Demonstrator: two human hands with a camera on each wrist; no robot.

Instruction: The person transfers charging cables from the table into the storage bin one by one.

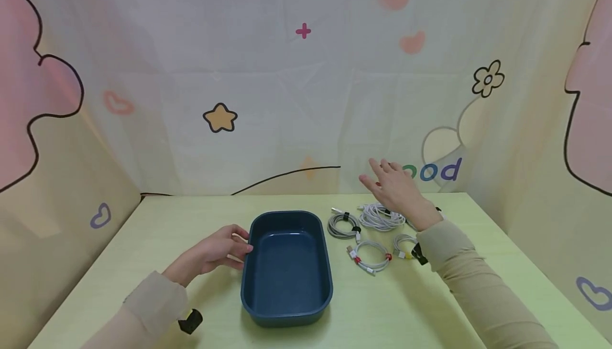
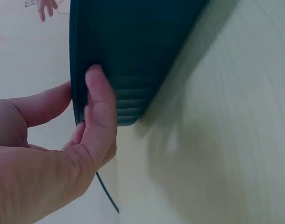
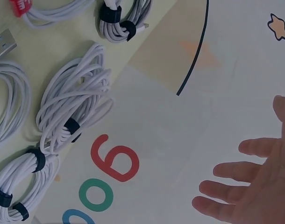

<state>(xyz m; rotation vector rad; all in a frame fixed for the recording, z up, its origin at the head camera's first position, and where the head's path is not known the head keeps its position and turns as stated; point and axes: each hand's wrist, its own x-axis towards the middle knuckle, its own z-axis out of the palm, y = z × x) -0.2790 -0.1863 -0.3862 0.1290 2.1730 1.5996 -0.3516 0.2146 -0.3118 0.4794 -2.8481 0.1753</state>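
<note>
The left hand (image 1: pixel 221 249) pinched the blue bin (image 1: pixel 288 280), just to its right, on one side, while the right hand (image 1: pixel 398 192) hung empty, fingers apart, above the cable coils (image 1: pixel 381 221), so an uneven push risked skidding the bin into them.

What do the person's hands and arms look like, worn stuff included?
Left hand and right hand: bare, no gloves or rings visible. Long, wrinkled beige fabric right sleeve with a wide, paler right cuff. Wide, pale beige fabric left cuff. Small black blocky left device by that cuff, similar black right device by the other.
</note>
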